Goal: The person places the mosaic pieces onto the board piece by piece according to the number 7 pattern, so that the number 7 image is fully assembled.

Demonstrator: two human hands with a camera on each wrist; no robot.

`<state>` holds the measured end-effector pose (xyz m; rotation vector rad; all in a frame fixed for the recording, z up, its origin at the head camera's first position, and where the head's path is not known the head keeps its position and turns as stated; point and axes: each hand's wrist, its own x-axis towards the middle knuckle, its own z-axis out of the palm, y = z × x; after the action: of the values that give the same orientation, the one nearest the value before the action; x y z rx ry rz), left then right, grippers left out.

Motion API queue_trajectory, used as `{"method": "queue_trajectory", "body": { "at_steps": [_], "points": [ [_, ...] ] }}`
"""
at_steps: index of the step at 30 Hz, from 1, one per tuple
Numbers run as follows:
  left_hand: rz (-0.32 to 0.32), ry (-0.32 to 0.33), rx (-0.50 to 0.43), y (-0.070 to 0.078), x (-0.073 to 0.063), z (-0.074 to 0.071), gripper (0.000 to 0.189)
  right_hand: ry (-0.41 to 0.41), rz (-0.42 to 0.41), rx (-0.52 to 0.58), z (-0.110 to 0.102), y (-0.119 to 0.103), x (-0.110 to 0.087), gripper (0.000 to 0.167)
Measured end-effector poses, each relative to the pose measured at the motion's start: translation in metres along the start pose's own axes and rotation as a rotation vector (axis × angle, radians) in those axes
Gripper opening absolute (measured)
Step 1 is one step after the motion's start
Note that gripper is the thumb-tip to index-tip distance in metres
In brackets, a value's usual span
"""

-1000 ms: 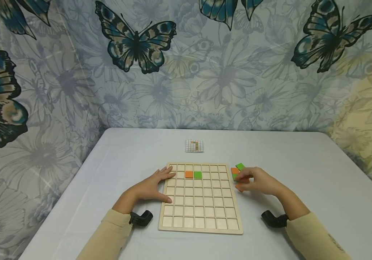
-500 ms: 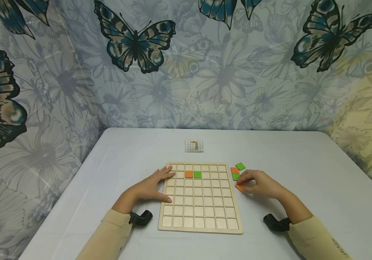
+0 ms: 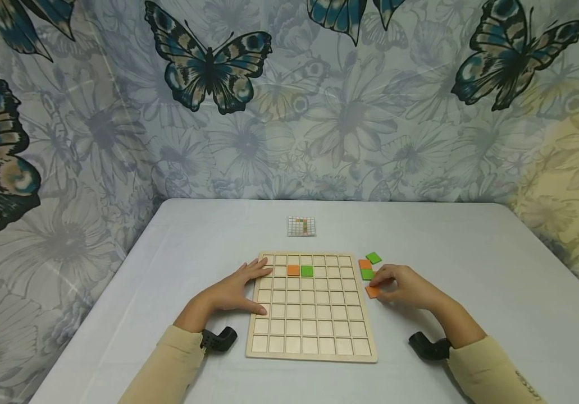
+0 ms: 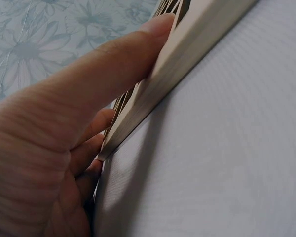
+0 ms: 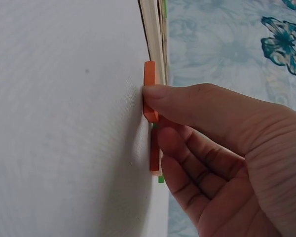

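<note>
A wooden grid board (image 3: 314, 343) lies in front of me, with an orange tile (image 3: 293, 270) and a green tile (image 3: 306, 271) side by side in its second row from the far edge. My left hand (image 3: 233, 290) rests on the board's left edge, its fingers and thumb spread. Right of the board, my right hand (image 3: 406, 287) pinches a loose orange tile (image 5: 149, 74) between thumb and fingers, low at the table. Another orange tile (image 5: 154, 153) shows beyond the fingertips in the right wrist view; in the head view the fingers largely hide it.
Beside the board's far right corner lie a green tile (image 3: 373, 258), an orange tile (image 3: 365, 264) and another green tile (image 3: 367, 274). A small card with a printed grid pattern (image 3: 301, 226) lies beyond the board. White cloth covers the table (image 3: 208, 224); butterfly-print fabric (image 3: 350, 140) hangs behind.
My right hand has drawn slightly back from the loose tiles toward the nearer orange tile, and now pinches it. That tile has turned a little. The left hand stays on the board.
</note>
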<state>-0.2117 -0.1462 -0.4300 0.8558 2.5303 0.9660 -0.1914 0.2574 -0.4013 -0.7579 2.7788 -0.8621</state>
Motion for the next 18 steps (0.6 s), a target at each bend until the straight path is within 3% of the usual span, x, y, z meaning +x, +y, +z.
{"method": "queue_trajectory", "body": {
  "at_steps": [18],
  "points": [
    [0.007,-0.004,-0.007,0.0016,-0.0002,-0.0007,0.094,-0.002,0.034,-0.021,-0.0014,-0.0021,0.0009,0.018]
  ]
}}
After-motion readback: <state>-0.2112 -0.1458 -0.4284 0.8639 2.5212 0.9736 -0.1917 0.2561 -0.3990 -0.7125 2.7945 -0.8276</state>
